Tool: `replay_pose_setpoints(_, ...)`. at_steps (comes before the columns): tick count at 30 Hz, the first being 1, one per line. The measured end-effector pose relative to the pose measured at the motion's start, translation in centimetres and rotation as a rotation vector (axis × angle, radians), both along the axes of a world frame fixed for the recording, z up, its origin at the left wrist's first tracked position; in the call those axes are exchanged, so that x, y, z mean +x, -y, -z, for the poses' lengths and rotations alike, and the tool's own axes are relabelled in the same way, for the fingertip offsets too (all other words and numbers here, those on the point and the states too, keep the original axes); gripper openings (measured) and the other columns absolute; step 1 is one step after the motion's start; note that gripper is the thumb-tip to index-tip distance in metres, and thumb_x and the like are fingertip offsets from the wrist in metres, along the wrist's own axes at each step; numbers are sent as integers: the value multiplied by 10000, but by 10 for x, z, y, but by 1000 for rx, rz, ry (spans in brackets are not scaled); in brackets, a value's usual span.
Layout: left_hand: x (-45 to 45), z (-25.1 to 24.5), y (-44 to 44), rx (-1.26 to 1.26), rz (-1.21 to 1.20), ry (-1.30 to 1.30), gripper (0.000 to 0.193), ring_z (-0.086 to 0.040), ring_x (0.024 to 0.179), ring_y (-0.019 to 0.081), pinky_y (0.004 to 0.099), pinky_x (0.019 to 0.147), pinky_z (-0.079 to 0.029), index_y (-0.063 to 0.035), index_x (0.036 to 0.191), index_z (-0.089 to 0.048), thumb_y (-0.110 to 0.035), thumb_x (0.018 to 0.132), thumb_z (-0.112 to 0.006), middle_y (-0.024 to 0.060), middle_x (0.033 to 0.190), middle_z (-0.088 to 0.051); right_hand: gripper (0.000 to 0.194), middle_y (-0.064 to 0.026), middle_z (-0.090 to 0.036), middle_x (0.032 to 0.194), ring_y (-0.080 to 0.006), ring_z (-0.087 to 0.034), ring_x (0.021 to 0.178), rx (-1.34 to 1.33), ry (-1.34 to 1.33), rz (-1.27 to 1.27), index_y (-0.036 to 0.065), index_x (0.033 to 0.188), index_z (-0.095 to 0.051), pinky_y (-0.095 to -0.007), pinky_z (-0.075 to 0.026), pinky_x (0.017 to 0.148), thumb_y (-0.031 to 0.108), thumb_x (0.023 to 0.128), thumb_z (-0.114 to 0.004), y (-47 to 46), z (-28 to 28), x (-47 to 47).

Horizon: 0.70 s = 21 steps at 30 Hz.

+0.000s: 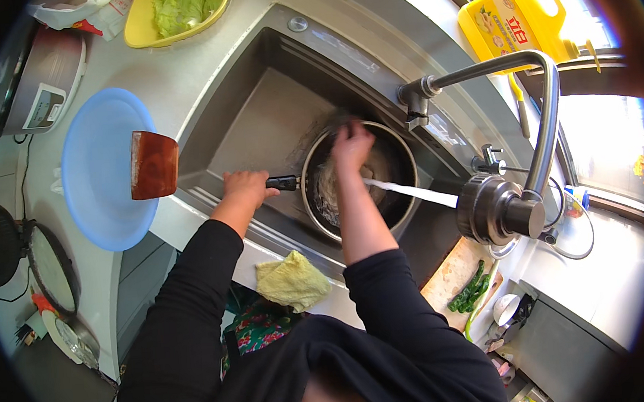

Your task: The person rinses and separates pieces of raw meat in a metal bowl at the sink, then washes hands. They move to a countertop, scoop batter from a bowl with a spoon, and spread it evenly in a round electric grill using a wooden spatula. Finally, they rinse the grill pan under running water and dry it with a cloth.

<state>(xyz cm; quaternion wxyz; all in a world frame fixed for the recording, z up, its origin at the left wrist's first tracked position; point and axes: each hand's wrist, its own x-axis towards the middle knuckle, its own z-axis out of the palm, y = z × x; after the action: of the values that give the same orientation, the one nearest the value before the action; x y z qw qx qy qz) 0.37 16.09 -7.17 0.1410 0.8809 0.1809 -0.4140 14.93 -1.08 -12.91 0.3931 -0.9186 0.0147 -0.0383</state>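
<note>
My left hand (245,190) grips the black handle (282,183) of a deep round pan (400,156), which rests in the dark grey sink (260,113). Over the pan's far side is my right hand (353,145), blurred by motion. Its fingers are closed around a dark scrubber (341,120), too blurred to make out exactly. A stream of water (411,190) runs from the metal faucet head (488,209) into the pan, where shallow water swirls. My right forearm hides part of the pan's inside.
A yellow cloth (294,281) lies on the sink's front edge. On the left are a blue basin (96,177), a brown object (154,164) and a rice cooker (45,80). Lettuce fills a yellow basin (136,29). Green peppers lie on a cutting board (445,287); a yellow jug (517,25) stands by the window.
</note>
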Motion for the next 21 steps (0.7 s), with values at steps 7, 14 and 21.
replay_pose_setpoints(7,-1,1,-10,45,13,110,500,-635,1147,302,579,990,-405,-218,1161,-657,-619,864,-640,73,1167,-704,325,-161,-632,1195,-349,-635,1055,153,-297,-466,103,1113,-723,-424,-512,921,160,793,-711,19,15,-83)
replay_pose_setpoints(14,6,-9,-16,55,18,34,497,-634,1148,307,611,986,-405,-195,1129,-659,-615,862,-649,72,1165,-704,231,-48,-646,1098,-297,-638,1071,-576,-534,-1399,211,960,-731,-422,-546,863,142,739,-739,171,-51,-74)
replay_pose_setpoints(21,9,-9,-16,42,23,23,503,-627,1155,327,633,991,-411,-174,1121,-663,-608,867,-649,85,1169,-700,399,-86,-677,1118,-327,-666,1028,-618,-763,-1460,247,1114,-743,-428,-543,892,108,754,-642,169,-24,-39)
